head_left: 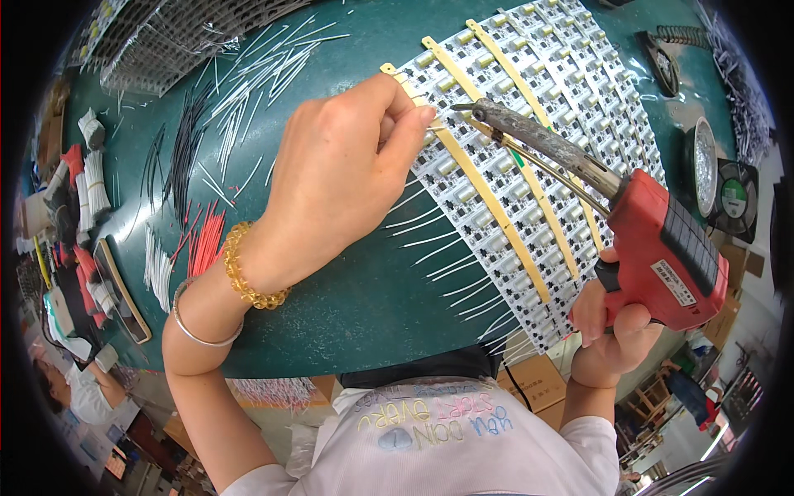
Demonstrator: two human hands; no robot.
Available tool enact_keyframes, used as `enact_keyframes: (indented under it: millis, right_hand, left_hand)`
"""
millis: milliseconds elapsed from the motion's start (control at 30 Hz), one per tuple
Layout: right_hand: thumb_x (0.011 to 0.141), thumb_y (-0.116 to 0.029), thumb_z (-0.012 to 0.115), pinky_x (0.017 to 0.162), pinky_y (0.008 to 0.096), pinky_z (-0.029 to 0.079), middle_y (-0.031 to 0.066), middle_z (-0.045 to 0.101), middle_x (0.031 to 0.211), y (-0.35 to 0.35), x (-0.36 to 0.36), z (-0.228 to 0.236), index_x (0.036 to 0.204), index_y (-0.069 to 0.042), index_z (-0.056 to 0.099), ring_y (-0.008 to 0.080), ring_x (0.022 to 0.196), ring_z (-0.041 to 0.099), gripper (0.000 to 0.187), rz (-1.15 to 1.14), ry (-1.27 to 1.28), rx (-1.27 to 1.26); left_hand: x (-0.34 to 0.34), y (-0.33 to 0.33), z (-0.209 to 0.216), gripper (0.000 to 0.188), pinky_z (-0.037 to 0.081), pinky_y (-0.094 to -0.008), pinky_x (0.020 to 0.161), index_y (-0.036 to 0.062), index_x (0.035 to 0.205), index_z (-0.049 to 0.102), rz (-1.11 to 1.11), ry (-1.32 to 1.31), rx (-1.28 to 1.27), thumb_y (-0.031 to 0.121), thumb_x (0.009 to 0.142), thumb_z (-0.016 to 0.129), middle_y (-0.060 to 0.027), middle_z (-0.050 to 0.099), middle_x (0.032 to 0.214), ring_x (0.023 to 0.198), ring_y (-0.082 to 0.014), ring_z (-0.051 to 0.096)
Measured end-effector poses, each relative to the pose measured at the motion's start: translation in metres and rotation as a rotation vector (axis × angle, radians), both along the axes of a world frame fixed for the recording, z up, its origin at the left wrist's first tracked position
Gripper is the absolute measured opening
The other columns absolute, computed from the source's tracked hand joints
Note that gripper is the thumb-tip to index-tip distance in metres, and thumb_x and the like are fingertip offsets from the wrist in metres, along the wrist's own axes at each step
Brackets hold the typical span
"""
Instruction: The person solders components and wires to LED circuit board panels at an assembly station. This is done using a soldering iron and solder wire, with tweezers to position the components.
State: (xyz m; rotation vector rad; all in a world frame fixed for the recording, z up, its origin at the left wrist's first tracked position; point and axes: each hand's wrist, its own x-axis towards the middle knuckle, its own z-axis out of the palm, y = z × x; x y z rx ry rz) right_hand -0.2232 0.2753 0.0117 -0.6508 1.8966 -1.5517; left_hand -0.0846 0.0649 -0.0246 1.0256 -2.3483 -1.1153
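Note:
My right hand (616,326) is wrapped round the grip of a red and black soldering gun (662,248). The gun's dark barrel and thin feed tube slant to the upper left, and its tip hovers over a panel of white circuit boards (496,194). Just left of that tip, at the panel's upper left edge, the thumb and forefinger of my left hand (347,157) pinch together. A short white wire end (437,128) pokes out between them; the rest is hidden by the hand. Several white wires (434,245) stick out from the panel's left edge.
Loose white wires (256,78), black wires (188,145) and red wires (207,240) lie on the green table (347,306). At the right are a coiled iron stand (666,62), a round metal dish (704,165) and a small fan (734,198). Another person (91,393) sits at the far left.

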Motion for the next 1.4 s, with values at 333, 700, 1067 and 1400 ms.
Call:
enact_keyframes:
  millis: [333, 700, 1067, 1400]
  right_hand:
    - [0.077, -0.051, 0.062, 0.036, 0.0193, 0.029, 0.0007, 0.043, 0.046, 0.004, -0.004, -0.003, 0.104, 0.01, 0.044, 0.0073, 0.035, 0.038, 0.069, 0.049, -0.037, -0.023]
    - [0.078, -0.052, 0.06, 0.035, 0.0188, 0.026, 0.0006, 0.043, 0.045, 0.005, -0.002, -0.005, 0.106, 0.011, 0.044, 0.0064, 0.034, 0.036, 0.071, 0.045, 0.024, -0.02]
    - [0.077, -0.051, 0.062, 0.035, 0.0191, 0.028, 0.0002, 0.044, 0.045, 0.003, -0.003, -0.004, 0.103, 0.01, 0.045, 0.0069, 0.034, 0.038, 0.068, 0.036, -0.011, -0.025]
    - [0.078, -0.049, 0.062, 0.036, 0.0194, 0.03, 0.002, 0.045, 0.046, 0.001, -0.002, -0.003, 0.103, 0.009, 0.045, 0.0073, 0.035, 0.039, 0.065, 0.07, -0.003, -0.028]
  left_hand:
    - [0.0, -0.01, 0.002, 0.019, 0.031, -0.0154, 0.042, -0.0024, 0.076, 0.057, -0.073, -0.015, 0.192, 0.014, 0.085, 0.061, 0.0028, 0.052, 0.058, 0.048, 0.0001, 0.042]
    - [0.0, -0.011, 0.004, 0.02, 0.032, -0.0151, 0.04, -0.0013, 0.076, 0.058, -0.056, -0.045, 0.247, 0.016, 0.085, 0.062, 0.0031, 0.052, 0.057, 0.046, 0.0002, 0.042]
    - [0.0, -0.013, 0.003, 0.021, 0.034, -0.0149, 0.04, -0.0009, 0.075, 0.058, -0.053, -0.05, 0.297, 0.017, 0.084, 0.062, 0.0034, 0.052, 0.056, 0.046, 0.0002, 0.042]
    - [0.0, -0.013, 0.003, 0.02, 0.033, -0.0146, 0.039, -0.001, 0.075, 0.058, -0.058, -0.05, 0.275, 0.016, 0.084, 0.062, 0.0036, 0.052, 0.056, 0.046, 0.0004, 0.042]
